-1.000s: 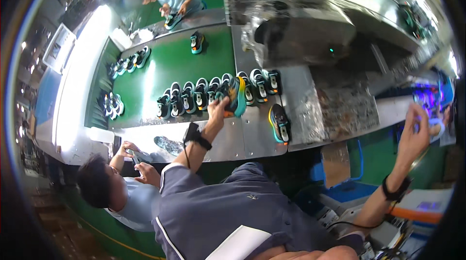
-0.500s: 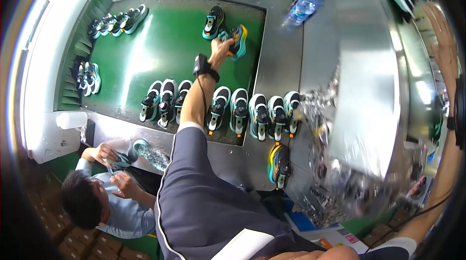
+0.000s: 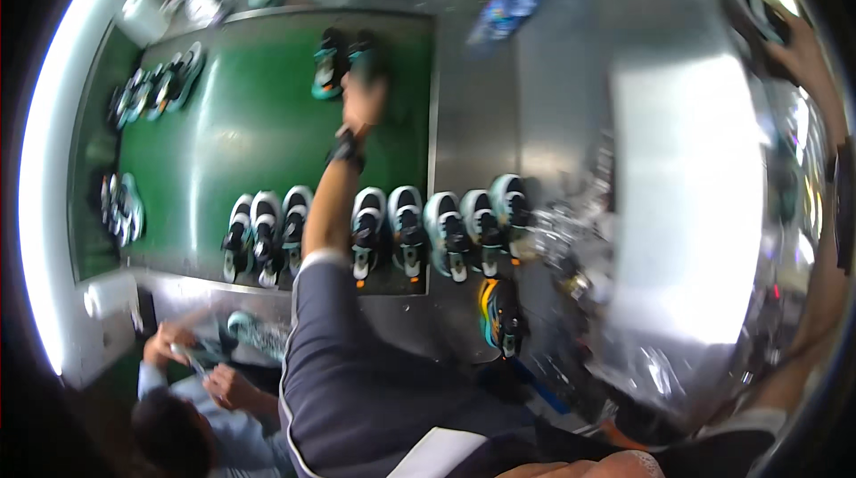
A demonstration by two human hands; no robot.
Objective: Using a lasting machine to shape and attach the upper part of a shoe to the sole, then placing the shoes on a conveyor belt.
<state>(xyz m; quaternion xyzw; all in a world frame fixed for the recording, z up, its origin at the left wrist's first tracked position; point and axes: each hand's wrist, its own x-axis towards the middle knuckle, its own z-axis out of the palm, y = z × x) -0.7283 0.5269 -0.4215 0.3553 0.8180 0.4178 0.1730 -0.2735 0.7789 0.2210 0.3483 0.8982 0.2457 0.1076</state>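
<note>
Dark sports shoe (image 3: 361, 41), smeared by blur, shows at our left hand on the green rectangular worktop (image 3: 241, 148). Reading left to right, we see a cluster of teal-soled shoes (image 3: 131, 208), a co-worker's bare hands (image 3: 229, 386), then a row of black-and-white shoes (image 3: 367, 219) passing behind our arm. Next stands a black shoe with a teal sole (image 3: 328, 66), just beside our left hand (image 3: 364, 102); we cannot tell whether its fingers pinch or merely touch. Far right, our right hand (image 3: 796, 54) is near a rack, its fingers too unclear to read. We judge the step as positioning a shoe beside its neighbour; the next move calls for steady alignment.
</note>
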